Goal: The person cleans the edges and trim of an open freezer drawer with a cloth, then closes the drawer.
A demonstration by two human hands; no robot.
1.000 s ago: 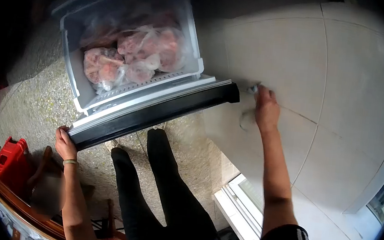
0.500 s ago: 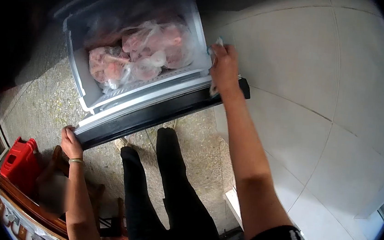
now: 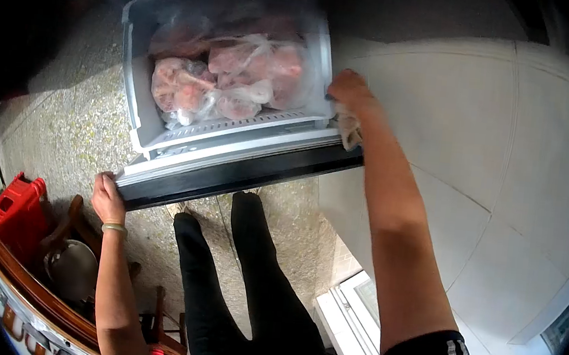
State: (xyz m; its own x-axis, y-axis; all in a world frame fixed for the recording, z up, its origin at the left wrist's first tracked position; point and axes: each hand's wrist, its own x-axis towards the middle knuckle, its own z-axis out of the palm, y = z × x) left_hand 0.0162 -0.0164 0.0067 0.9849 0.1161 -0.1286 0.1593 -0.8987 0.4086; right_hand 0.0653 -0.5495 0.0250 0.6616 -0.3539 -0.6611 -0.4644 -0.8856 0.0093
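Note:
A pulled-out freezer drawer [image 3: 140, 122] of pale plastic, with a black front panel [image 3: 229, 180], stands in front of me. Inside lie several clear plastic bags of pinkish-red meat [image 3: 261, 66]. At the panel's left end, my left hand [image 3: 108, 198] is closed around the edge, thumb on top. My right hand [image 3: 353, 92] is closed at the drawer's right side wall, fingers partly hidden. From it hangs a pale, crumpled cloth [image 3: 349, 127], down beside the panel's right end.
White tiles [image 3: 454, 125] cover the surface on the right. On the left are a red plastic case [image 3: 21, 214], a wooden chair [image 3: 73, 225] and a round metal lid or pan [image 3: 73, 270]. A white-framed piece [image 3: 353, 314] lies at lower right. My legs [image 3: 249, 256] are below the drawer.
The view has shifted, so the drawer sits further right. My right hand with the cloth has moved back along the drawer's right side, away from the front panel. My left hand keeps its hold.

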